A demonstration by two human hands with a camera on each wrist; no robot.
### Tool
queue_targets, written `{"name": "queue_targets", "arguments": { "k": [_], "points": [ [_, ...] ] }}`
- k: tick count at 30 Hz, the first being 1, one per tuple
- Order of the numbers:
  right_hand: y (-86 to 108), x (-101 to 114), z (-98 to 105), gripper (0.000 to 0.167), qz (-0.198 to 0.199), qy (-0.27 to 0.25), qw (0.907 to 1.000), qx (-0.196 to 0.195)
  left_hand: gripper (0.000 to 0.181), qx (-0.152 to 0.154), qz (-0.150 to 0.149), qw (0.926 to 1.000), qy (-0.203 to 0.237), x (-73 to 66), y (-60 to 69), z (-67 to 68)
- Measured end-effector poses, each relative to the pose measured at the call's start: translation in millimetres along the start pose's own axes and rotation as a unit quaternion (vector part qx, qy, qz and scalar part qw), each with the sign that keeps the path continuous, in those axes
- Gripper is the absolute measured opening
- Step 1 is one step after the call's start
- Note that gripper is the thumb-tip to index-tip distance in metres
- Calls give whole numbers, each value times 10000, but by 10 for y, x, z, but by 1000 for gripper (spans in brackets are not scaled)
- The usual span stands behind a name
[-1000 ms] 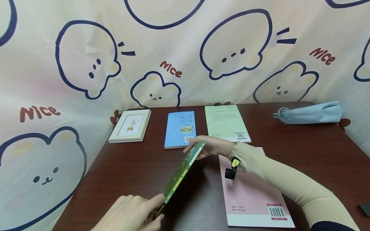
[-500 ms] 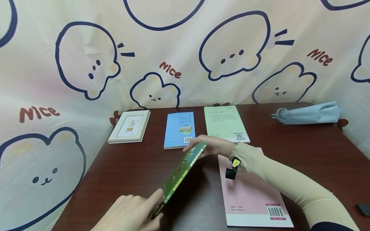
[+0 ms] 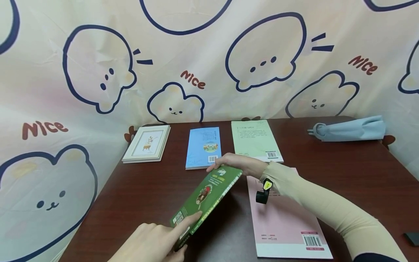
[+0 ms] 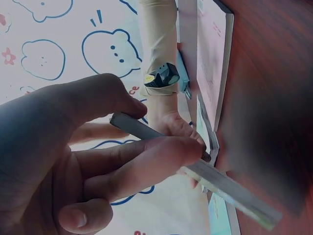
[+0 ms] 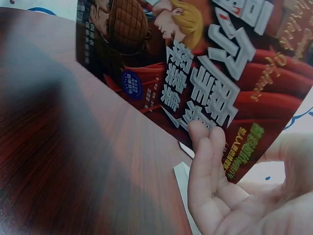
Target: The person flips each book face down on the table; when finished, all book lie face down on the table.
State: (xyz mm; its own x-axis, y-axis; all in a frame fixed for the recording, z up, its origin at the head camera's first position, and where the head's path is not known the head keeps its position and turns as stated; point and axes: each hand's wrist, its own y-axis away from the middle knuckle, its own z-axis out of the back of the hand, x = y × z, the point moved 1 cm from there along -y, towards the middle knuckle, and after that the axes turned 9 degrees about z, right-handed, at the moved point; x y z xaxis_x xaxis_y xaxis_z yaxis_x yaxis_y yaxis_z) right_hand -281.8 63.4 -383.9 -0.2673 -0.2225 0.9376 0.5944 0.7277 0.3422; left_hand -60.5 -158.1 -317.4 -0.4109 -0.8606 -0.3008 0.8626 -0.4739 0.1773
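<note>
Both hands hold one book (image 3: 209,200) tilted above the table. In the head view its green back cover faces up and toward me; the right wrist view shows its red illustrated front cover (image 5: 161,83) from below. My left hand (image 3: 154,240) pinches the near end, forefinger lying along the green cover and thumb underneath. At the far end my right hand (image 3: 242,165) grips the edge, with fingertips (image 5: 205,129) against the front cover. Seen from the left wrist, the book appears edge-on between the left fingers. A pink book (image 3: 284,218) lies flat, partly under the right forearm.
Along the back of the brown table (image 3: 137,196) lie a white-bordered item with a deer picture (image 3: 147,143), a blue book (image 3: 199,147), a pale green book (image 3: 256,140) and a light blue folded cloth item (image 3: 353,129). A dark object (image 3: 411,238) sits at the right edge.
The held book has rolled, so more of its green back cover faces up and its far end reaches farther right. The left forefinger now lies farther over the cover; the right arm has barely moved.
</note>
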Motion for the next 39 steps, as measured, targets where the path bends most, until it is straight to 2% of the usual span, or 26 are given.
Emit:
{"name": "queue_targets", "arguments": {
  "k": [2,5,10,14,20,24,33,39],
  "points": [
    [-4,-11,2,48,-97,-121,9999,64,68,-31,207,9992,-326,40,19,-81],
    [0,-20,-1,48,-156,-200,9996,96,68,-231,142,9978,-613,36,34,-99],
    [6,-25,3,47,-89,-47,9999,-16,74,-226,36,9980,-596,2,25,-44],
    [-3,-26,12,45,29,114,9999,-85,75,-70,131,9983,-561,30,2,-88],
    [-25,-41,32,41,283,571,9980,-44,74,-5,251,9969,-745,12,-22,-114],
    [-23,-43,28,40,379,870,9955,3,73,30,228,9962,-840,4,-36,-140],
    [-35,-65,30,41,328,847,9958,-68,72,-460,33,9874,-1516,-40,-85,-236],
    [-29,-89,30,39,253,764,9967,-133,72,-535,124,9840,-1692,-46,-108,-301]
  ]
}}
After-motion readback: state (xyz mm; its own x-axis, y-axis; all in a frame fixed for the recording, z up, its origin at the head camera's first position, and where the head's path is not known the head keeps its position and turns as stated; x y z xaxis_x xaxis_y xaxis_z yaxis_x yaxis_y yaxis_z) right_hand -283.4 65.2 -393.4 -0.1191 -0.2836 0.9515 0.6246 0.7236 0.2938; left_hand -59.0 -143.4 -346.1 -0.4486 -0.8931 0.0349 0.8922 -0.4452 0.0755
